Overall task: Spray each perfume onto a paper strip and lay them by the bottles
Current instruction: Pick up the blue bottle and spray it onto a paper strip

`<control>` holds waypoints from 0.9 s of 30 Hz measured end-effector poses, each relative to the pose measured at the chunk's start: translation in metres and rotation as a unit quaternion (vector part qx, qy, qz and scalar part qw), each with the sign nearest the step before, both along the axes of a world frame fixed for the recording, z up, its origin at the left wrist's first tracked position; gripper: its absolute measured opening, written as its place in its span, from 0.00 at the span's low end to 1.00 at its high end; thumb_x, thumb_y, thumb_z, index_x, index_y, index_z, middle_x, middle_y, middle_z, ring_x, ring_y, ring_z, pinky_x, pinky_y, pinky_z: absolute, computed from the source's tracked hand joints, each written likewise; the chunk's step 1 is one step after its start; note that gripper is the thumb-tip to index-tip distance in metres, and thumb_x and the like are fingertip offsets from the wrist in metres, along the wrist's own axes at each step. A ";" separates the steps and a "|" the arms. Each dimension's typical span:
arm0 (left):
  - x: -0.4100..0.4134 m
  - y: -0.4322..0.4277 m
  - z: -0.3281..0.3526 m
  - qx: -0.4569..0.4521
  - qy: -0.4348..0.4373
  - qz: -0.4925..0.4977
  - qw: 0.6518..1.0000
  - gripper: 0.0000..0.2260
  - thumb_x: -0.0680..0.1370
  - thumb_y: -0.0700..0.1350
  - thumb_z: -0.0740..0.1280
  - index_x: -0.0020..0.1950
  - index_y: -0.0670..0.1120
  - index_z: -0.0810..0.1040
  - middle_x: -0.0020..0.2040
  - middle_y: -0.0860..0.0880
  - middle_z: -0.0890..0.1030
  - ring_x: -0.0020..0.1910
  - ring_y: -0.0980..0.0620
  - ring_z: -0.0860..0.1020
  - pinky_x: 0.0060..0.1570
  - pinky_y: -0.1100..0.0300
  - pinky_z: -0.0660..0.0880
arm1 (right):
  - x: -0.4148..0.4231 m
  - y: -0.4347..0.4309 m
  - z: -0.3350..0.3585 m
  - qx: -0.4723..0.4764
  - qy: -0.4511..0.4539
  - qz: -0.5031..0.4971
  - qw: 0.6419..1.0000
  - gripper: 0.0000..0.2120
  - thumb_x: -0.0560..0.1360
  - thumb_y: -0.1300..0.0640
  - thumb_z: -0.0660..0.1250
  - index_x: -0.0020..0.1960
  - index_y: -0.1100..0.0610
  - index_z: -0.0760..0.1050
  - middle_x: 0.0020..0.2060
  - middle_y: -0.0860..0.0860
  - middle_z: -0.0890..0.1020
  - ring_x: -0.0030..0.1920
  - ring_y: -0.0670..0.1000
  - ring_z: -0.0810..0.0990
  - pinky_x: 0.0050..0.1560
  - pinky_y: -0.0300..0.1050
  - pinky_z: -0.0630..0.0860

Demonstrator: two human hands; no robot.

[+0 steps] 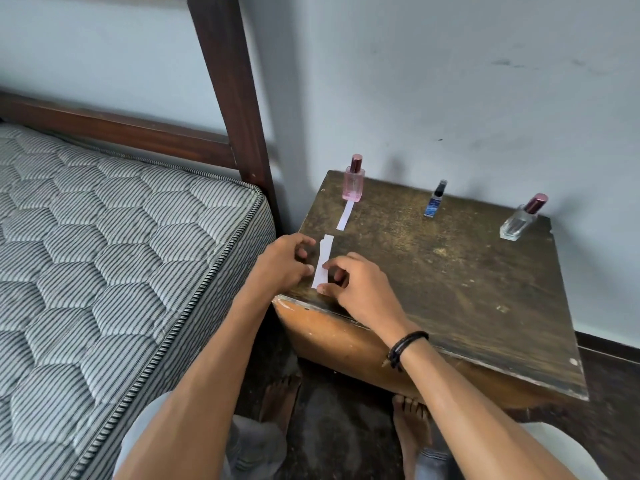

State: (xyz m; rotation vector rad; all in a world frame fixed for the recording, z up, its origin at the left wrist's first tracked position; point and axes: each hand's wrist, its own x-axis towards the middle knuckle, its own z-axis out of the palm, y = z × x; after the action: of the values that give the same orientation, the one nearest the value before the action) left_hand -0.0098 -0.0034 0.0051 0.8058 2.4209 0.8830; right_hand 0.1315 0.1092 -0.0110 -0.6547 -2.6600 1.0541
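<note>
Feet: two, bare, on the dark floor at bottom centre of my feed, left foot [280,400] and right foot [412,420].

Wristband [407,348]: one, black cord, on the right wrist.

Grips: two, both at the near left corner of the worktop [450,278], lower centre of frame.
- Right grip [360,289]: narrow, forefinger tip and thumb tip closed on the near end of the near paper strip [322,261].
- Left grip [284,265]: fingers curled, thumb tip at that strip's left edge. I cannot tell whether it holds the paper.

Paper strips: two counted, both white.
- The near one lies flat between the two grips, lengthwise away from me; its far end shows a stepped edge, so a second layer may be there, which I cannot confirm.
- The far paper strip [345,215] lies just beyond it, its far end touching the base of the pink bottle [354,183].

Bottles: three, upright along the worktop's far edge, well apart from both grips. Pink at centre, small blue bottle [434,202] to its right, clear bottle [519,221] with a rose cap farthest right.

Mattress [104,237]: one, striped and quilted, left of frame.

Bed frame [228,81]: one, dark wood, upper left.
</note>
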 end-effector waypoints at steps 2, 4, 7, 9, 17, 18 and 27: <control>-0.001 0.003 -0.001 -0.010 0.009 -0.010 1.000 0.24 0.72 0.40 0.76 0.66 0.54 0.77 0.51 0.53 0.77 0.49 0.53 0.77 0.58 0.54 0.76 | -0.004 0.003 0.000 0.001 -0.004 0.001 1.000 0.20 0.72 0.48 0.79 0.61 0.49 0.82 0.44 0.43 0.77 0.44 0.47 0.78 0.49 0.46 0.77; -0.002 0.005 -0.002 -0.017 0.003 -0.015 1.000 0.25 0.72 0.41 0.77 0.67 0.53 0.77 0.50 0.53 0.76 0.46 0.53 0.76 0.57 0.54 0.76 | -0.007 0.007 0.000 -0.005 -0.014 0.003 1.000 0.19 0.71 0.48 0.80 0.60 0.49 0.83 0.44 0.44 0.77 0.44 0.47 0.78 0.48 0.46 0.77; -0.003 0.007 0.000 -0.033 0.010 -0.023 0.999 0.26 0.71 0.43 0.78 0.68 0.54 0.76 0.51 0.54 0.75 0.49 0.54 0.76 0.55 0.57 0.74 | -0.010 0.009 0.000 -0.007 -0.024 0.006 1.000 0.16 0.71 0.49 0.80 0.58 0.48 0.83 0.43 0.44 0.77 0.44 0.48 0.78 0.47 0.46 0.77; -0.002 0.007 0.001 -0.047 0.028 -0.032 0.998 0.27 0.71 0.45 0.78 0.68 0.55 0.75 0.53 0.54 0.74 0.51 0.54 0.75 0.55 0.58 0.72 | -0.011 0.010 -0.001 -0.005 -0.023 0.004 1.000 0.16 0.71 0.50 0.80 0.57 0.48 0.83 0.43 0.44 0.77 0.44 0.48 0.78 0.47 0.45 0.76; 0.001 0.009 0.003 -0.056 0.040 -0.036 0.997 0.29 0.71 0.46 0.78 0.70 0.55 0.73 0.53 0.55 0.72 0.52 0.54 0.74 0.54 0.58 0.70 | -0.008 0.008 -0.005 -0.006 0.000 -0.012 1.000 0.07 0.74 0.49 0.77 0.51 0.49 0.84 0.43 0.44 0.78 0.45 0.48 0.79 0.49 0.49 0.78; 0.001 0.009 0.003 -0.058 0.040 -0.036 0.997 0.29 0.71 0.47 0.78 0.70 0.55 0.73 0.53 0.55 0.72 0.51 0.54 0.74 0.54 0.58 0.70 | -0.008 0.008 -0.004 -0.007 0.004 -0.013 1.000 0.06 0.75 0.49 0.76 0.51 0.49 0.85 0.43 0.44 0.79 0.45 0.48 0.79 0.49 0.50 0.78; -0.004 0.010 0.004 -0.061 0.017 -0.030 0.998 0.28 0.71 0.47 0.79 0.69 0.56 0.74 0.52 0.54 0.74 0.51 0.53 0.75 0.58 0.55 0.73 | 0.001 0.031 0.013 -0.110 0.044 -0.063 0.991 0.03 0.75 0.51 0.76 0.49 0.47 0.86 0.43 0.42 0.86 0.42 0.44 0.85 0.49 0.50 0.84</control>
State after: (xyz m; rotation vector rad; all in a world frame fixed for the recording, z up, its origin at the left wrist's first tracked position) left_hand -0.0133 0.0069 0.0090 0.8492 2.4384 0.6965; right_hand 0.1322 0.1407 0.0020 -0.7869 -2.4135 1.3198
